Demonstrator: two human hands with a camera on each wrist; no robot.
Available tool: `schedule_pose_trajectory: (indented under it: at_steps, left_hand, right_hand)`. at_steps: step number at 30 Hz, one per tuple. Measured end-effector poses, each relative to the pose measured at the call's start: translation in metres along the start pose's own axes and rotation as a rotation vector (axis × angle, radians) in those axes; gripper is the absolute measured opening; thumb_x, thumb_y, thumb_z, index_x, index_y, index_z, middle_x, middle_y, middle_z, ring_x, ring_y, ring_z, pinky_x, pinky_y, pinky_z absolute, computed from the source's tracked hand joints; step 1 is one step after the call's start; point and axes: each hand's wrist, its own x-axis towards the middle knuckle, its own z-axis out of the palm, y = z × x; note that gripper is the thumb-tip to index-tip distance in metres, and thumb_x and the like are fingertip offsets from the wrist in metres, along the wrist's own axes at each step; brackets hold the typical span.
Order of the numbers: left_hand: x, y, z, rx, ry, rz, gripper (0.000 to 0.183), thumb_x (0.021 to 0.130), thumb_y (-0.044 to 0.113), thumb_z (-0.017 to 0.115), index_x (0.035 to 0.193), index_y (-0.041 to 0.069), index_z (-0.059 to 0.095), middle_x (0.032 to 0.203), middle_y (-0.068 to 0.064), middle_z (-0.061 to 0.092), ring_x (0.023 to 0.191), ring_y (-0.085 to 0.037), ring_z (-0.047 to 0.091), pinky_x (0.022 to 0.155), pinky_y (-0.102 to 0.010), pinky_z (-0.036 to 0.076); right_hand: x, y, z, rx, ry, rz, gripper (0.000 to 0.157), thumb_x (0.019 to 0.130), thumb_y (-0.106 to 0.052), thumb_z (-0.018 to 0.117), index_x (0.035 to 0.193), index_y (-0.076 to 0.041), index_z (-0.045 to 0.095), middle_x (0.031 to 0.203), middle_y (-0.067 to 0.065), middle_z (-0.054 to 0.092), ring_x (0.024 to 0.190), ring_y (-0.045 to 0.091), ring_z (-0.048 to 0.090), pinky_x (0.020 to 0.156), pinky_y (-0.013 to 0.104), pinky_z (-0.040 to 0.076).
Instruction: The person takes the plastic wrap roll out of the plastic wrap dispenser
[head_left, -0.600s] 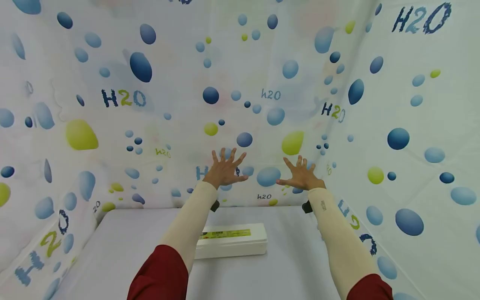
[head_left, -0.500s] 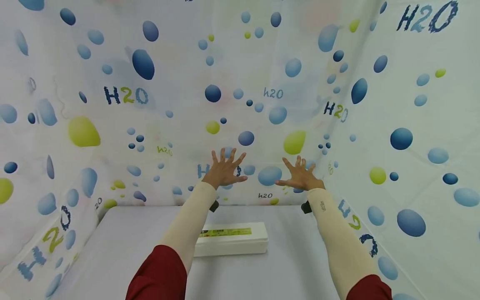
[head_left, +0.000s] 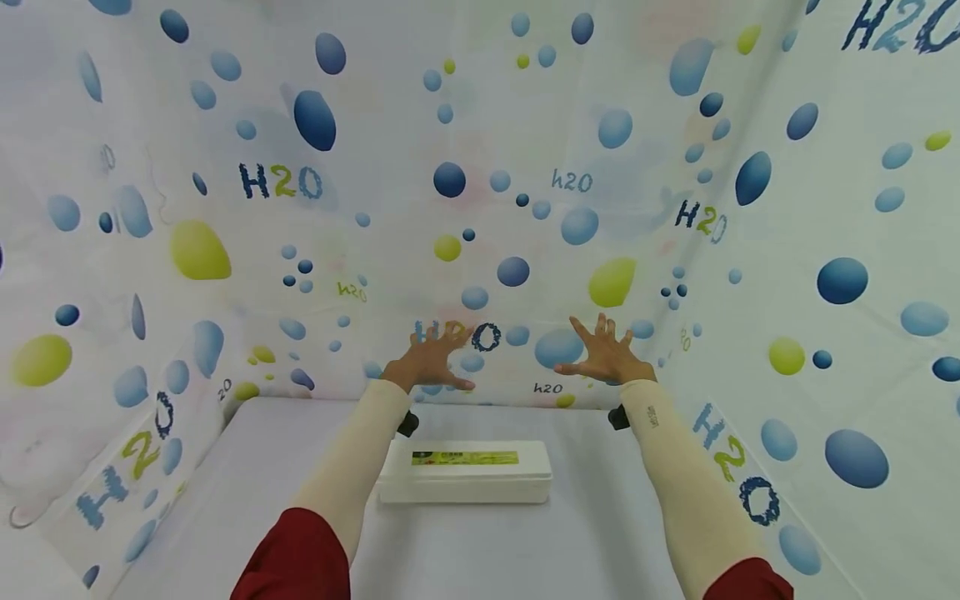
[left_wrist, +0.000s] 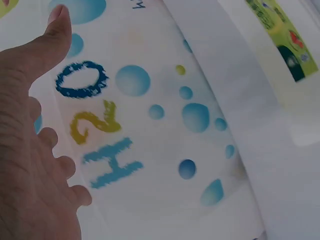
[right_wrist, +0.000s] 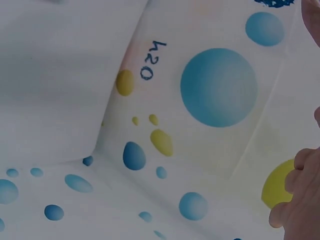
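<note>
Both arms reach forward over the table. My left hand (head_left: pixel 429 360) is raised in the air with fingers spread and holds nothing; its thumb and fingertips also show in the left wrist view. To the right, my right hand (head_left: pixel 606 354) is held up the same way, fingers apart, touching nothing; only part of it shows at the edge of the right wrist view. Below and between the hands, a long white box (head_left: pixel 468 483) with a yellow-green label (head_left: pixel 465 457) lies on the table. A corner of the box and its label appear in the left wrist view.
The white table (head_left: pixel 495 550) ends at a back curtain (head_left: pixel 390 125) printed with blue and green drops and H2O lettering. Similar sheeting (head_left: pixel 847 350) hangs along the right side and the left side.
My left hand has shifted left and slightly down, its fingers now tilting to the right. The right hand has barely moved. The head view has turned a little left, and more of the box shows.
</note>
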Motion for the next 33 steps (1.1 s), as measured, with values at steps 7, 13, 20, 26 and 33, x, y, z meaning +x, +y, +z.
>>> schedule_pose_trajectory:
  at_steps: [7,13,20,26,33]
  left_hand:
    - [-0.024,-0.035,0.016,-0.102,-0.067,-0.054,0.121,0.089,0.057,0.086,0.177,0.02,0.011,0.184,-0.023,0.005,0.165,-0.062,0.01,0.129,-0.085,0.015]
    - [-0.051,-0.058,0.031,-0.126,-0.078,-0.077,0.129,0.085,0.052,0.092,0.177,0.014,0.011,0.184,-0.024,0.009,0.164,-0.062,0.017,0.124,-0.084,0.029]
    - [-0.08,-0.078,0.05,-0.201,-0.084,-0.085,0.133,0.08,0.041,0.098,0.176,0.006,0.012,0.18,-0.03,0.017,0.163,-0.059,0.025,0.126,-0.078,0.033]
    - [-0.101,-0.094,0.076,-0.287,-0.095,-0.108,0.133,0.077,0.034,0.102,0.173,0.0,0.017,0.179,-0.032,0.022,0.164,-0.056,0.026,0.129,-0.075,0.032]
    - [-0.125,-0.107,0.094,-0.321,-0.094,-0.144,0.139,0.071,0.027,0.106,0.171,-0.007,0.016,0.175,-0.036,0.026,0.161,-0.059,0.028,0.13,-0.075,0.03]
  right_hand:
    - [0.002,-0.006,0.008,-0.022,-0.013,-0.017,0.116,0.092,-0.073,0.069,0.177,-0.018,0.014,0.175,0.044,-0.001,0.162,0.07,0.001,0.122,0.093,0.004]
    - [0.001,-0.013,0.016,-0.007,-0.025,-0.01,0.114,0.092,-0.074,0.068,0.177,-0.02,0.015,0.177,0.041,-0.004,0.16,0.073,0.0,0.12,0.095,0.006]
    - [0.001,-0.018,0.029,0.018,-0.047,-0.015,0.115,0.092,-0.078,0.065,0.177,-0.018,0.016,0.178,0.039,-0.002,0.161,0.07,0.001,0.119,0.095,0.007]
    - [0.003,-0.02,0.043,0.04,-0.071,-0.027,0.117,0.09,-0.076,0.068,0.176,-0.016,0.017,0.178,0.04,-0.002,0.163,0.068,0.002,0.121,0.093,0.008]
    - [0.002,-0.022,0.054,0.051,-0.068,-0.076,0.118,0.089,-0.076,0.07,0.175,-0.013,0.021,0.176,0.044,0.004,0.161,0.07,0.008,0.123,0.091,0.012]
